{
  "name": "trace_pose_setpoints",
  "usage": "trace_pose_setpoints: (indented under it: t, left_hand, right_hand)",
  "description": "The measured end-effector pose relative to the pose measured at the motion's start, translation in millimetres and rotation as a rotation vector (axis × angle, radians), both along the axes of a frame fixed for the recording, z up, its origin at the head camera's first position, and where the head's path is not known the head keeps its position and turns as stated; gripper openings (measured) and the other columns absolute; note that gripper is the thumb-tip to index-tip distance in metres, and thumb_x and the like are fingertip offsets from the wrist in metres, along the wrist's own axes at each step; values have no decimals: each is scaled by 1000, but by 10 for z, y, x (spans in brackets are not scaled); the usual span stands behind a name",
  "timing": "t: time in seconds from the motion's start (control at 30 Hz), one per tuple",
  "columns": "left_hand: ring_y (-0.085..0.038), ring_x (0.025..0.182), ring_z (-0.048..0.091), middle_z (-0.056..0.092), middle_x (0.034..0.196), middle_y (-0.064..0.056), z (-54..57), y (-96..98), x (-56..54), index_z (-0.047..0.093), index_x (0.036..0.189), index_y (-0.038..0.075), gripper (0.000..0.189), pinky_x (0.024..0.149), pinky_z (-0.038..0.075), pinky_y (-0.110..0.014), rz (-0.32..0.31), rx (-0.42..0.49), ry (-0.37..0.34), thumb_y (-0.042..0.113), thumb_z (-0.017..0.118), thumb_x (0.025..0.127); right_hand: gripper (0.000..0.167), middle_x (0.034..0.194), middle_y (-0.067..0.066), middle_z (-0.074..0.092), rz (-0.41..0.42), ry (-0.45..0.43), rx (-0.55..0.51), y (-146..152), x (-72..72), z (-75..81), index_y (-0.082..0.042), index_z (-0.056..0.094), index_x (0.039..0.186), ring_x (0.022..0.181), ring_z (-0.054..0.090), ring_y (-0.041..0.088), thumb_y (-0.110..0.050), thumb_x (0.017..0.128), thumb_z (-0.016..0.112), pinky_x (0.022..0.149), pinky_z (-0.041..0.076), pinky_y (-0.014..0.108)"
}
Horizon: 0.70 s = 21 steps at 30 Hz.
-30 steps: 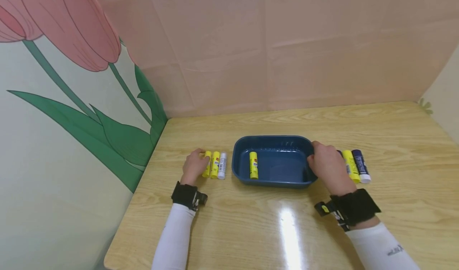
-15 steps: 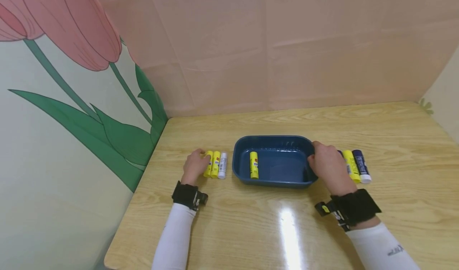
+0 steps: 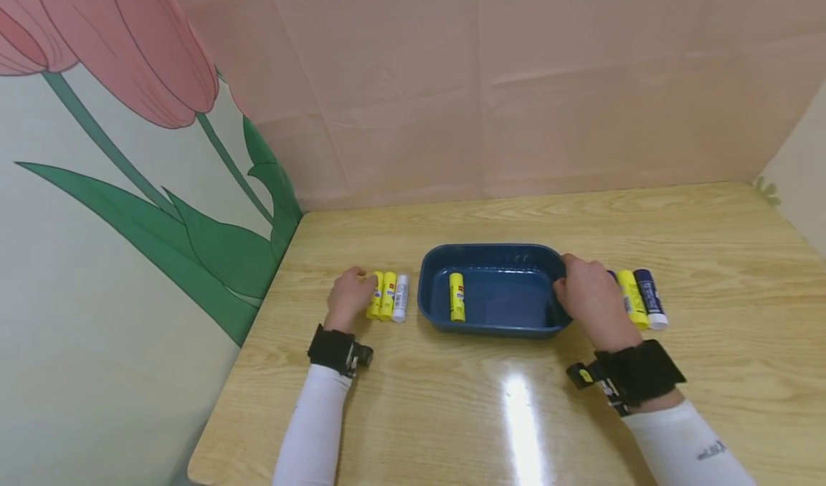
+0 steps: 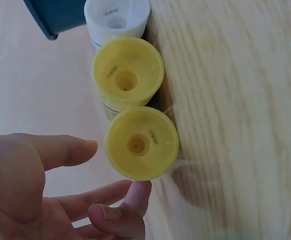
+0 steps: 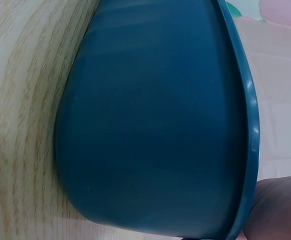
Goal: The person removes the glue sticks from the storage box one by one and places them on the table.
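Note:
On the left of the table, two yellow glue sticks and a white glue stick lie side by side in a row. My left hand is at the outer yellow glue stick. In the left wrist view a fingertip meets its side, while the thumb stands a little away from it. A blue plastic tray sits in the middle with one yellow glue stick lying inside. My right hand grips the tray's right rim, thumb on the inner side, other fingers partly hidden.
Right of the tray lie a yellow glue stick, a dark blue one with a white cap, and another dark one mostly hidden behind the right hand. A pink cloth hangs behind the wooden table.
The outer yellow glue stick has shifted slightly right, closer against its neighbour. My left hand has since eased back slightly left. The right hand and tray have stayed put.

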<state>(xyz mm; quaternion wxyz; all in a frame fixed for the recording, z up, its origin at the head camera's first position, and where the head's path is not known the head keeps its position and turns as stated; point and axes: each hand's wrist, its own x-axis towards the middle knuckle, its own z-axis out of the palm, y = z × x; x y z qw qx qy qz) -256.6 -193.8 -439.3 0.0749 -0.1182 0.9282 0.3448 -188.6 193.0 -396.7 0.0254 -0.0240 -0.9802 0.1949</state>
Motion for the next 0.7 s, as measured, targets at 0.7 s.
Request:
trace_pose_setpoints:
  t: [0.7]
  left_hand:
    - [-32, 108, 61, 61, 130, -17, 112, 145, 26, 57, 137, 9, 49, 86, 51, -46, -12, -63, 134, 38, 57, 99]
  right_hand:
    - [43, 104, 38, 61, -4, 10, 3, -6, 9, 8, 16, 50, 129, 71, 59, 32, -6, 94, 61, 56, 51, 36]
